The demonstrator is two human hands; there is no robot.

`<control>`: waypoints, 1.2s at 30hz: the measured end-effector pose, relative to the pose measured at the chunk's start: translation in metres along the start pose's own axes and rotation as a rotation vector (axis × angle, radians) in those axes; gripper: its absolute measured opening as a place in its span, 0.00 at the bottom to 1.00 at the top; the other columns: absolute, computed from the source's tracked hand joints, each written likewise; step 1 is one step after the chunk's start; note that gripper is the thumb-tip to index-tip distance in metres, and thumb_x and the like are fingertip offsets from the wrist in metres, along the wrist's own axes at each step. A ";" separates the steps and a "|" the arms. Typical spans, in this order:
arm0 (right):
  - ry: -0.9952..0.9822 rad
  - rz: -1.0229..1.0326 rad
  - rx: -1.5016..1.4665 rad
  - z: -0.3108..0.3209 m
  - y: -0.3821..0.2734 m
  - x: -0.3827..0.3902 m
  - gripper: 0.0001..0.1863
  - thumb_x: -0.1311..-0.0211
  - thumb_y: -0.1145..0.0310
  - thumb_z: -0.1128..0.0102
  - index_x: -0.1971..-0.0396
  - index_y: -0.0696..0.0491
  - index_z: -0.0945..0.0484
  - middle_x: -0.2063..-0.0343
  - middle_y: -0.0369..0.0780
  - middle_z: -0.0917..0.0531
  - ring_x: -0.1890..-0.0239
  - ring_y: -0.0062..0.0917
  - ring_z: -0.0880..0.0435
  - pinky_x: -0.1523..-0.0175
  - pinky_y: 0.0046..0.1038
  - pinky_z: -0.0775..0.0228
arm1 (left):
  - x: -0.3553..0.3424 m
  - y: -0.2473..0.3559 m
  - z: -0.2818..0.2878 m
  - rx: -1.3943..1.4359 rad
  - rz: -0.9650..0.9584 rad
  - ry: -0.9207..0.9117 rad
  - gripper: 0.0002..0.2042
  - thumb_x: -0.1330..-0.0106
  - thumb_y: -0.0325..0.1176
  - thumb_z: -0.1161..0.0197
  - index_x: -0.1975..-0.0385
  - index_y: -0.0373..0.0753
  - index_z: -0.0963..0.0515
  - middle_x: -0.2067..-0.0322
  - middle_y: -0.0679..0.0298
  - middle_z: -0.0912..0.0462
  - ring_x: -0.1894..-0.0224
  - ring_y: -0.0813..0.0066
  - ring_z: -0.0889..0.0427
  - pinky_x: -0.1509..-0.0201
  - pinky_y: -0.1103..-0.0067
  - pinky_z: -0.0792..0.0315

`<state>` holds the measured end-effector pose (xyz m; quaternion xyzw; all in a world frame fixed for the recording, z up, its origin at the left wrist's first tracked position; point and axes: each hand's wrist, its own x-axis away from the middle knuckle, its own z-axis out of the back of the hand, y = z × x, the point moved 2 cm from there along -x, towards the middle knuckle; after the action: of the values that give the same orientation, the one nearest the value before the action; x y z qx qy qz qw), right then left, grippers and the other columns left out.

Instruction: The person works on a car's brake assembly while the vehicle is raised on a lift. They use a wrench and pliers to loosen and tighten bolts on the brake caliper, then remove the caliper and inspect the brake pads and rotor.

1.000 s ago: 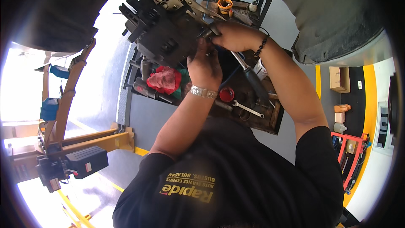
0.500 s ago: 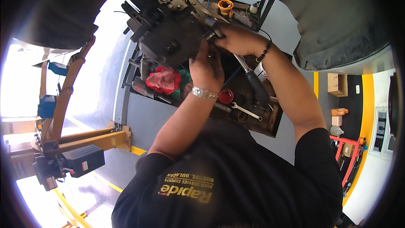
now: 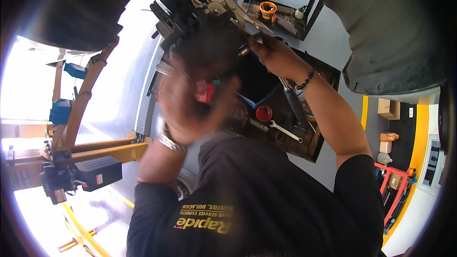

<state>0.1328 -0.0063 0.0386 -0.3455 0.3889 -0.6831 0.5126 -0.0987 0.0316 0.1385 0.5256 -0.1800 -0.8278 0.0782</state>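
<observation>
My right hand is closed around the head end of a ratchet wrench, whose dark handle hangs down below the wrist. A shiny socket points from that hand toward a dark brake caliper assembly. Silver locking pliers are clamped on at the top of the assembly. My left hand, smeared by motion, is below the assembly and apart from the socket. Its thumb stands away from the fingers, and nothing shows in its grasp. Behind it, a red rag is partly hidden.
Below lies a dark tool cart with a combination wrench and a round red lid. An orange cup stands on a farther shelf. Dark wheel-arch lining curves overhead. At left is a yellow lift arm.
My left hand has come off the socket area and moved down and left, with its thumb spread. My right hand stays on the ratchet wrench. The whole view has shifted slightly.
</observation>
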 end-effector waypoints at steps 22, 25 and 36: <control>-0.046 0.077 -0.426 -0.011 0.016 -0.006 0.24 0.34 0.46 0.36 0.63 0.55 0.23 0.80 0.30 0.28 0.79 0.13 0.30 0.74 0.20 0.37 | -0.038 -0.024 -0.031 -0.633 -0.300 -0.100 0.07 0.40 0.31 0.34 0.64 0.40 0.17 0.67 0.59 0.15 0.63 0.59 0.16 0.58 0.70 0.22; -0.040 -0.093 -0.332 -0.009 0.013 -0.007 0.24 0.35 0.44 0.35 0.65 0.52 0.25 0.79 0.30 0.29 0.82 0.11 0.35 0.79 0.18 0.44 | 0.035 0.013 -0.057 -0.152 -0.011 -0.441 0.08 0.40 0.31 0.32 0.63 0.40 0.18 0.66 0.63 0.17 0.62 0.65 0.17 0.60 0.71 0.24; -0.136 -0.144 -0.021 0.003 -0.005 -0.008 0.26 0.27 0.43 0.50 0.60 0.54 0.24 0.75 0.33 0.22 0.81 0.18 0.26 0.78 0.23 0.32 | 0.093 -0.077 -0.153 1.756 0.960 0.273 0.11 0.29 0.27 0.39 0.49 0.42 0.22 0.58 0.69 0.18 0.57 0.75 0.22 0.47 0.72 0.27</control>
<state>0.1347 0.0020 0.0437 -0.4237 0.3345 -0.6889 0.4837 0.0033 0.0396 -0.0276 0.3596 -0.9077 -0.2162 0.0085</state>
